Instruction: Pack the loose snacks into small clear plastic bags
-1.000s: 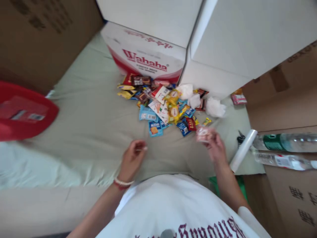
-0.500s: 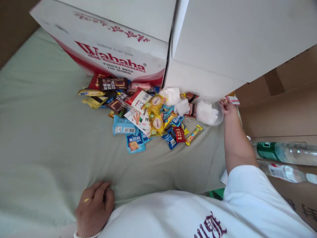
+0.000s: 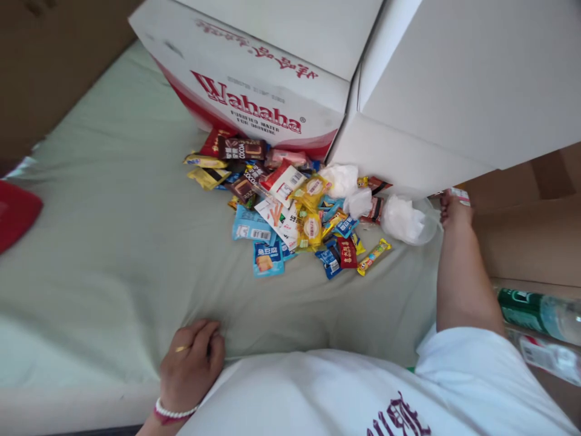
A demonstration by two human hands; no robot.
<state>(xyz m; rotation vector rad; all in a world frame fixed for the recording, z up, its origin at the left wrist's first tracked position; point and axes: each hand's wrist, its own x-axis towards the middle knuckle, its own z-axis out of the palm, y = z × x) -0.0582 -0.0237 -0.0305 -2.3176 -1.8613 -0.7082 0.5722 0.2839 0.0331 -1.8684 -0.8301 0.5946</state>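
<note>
My left hand (image 3: 193, 363) rests palm down on the pale green sheet (image 3: 113, 254) close to my body. Its fingers lie loosely together and hold nothing. My right hand (image 3: 454, 209) is stretched far to the right, at the lower corner of the white box (image 3: 454, 91). Its fingers are closed at a small pink and white packet (image 3: 460, 194). Just left of that hand sits a clear plastic cup with white tissue (image 3: 408, 221). A heap of snack packets (image 3: 290, 206) lies in front of the Wahaha box (image 3: 254, 91).
Brown cardboard boxes stand at the far left (image 3: 54, 60) and at the right (image 3: 531, 236). Two water bottles (image 3: 540, 312) lie on the right. A red object (image 3: 16, 212) shows at the left edge.
My right hand carried a pink packet from in front of me out to the box corner on the right. My left hand dropped onto the sheet near my body. The view has shifted.
</note>
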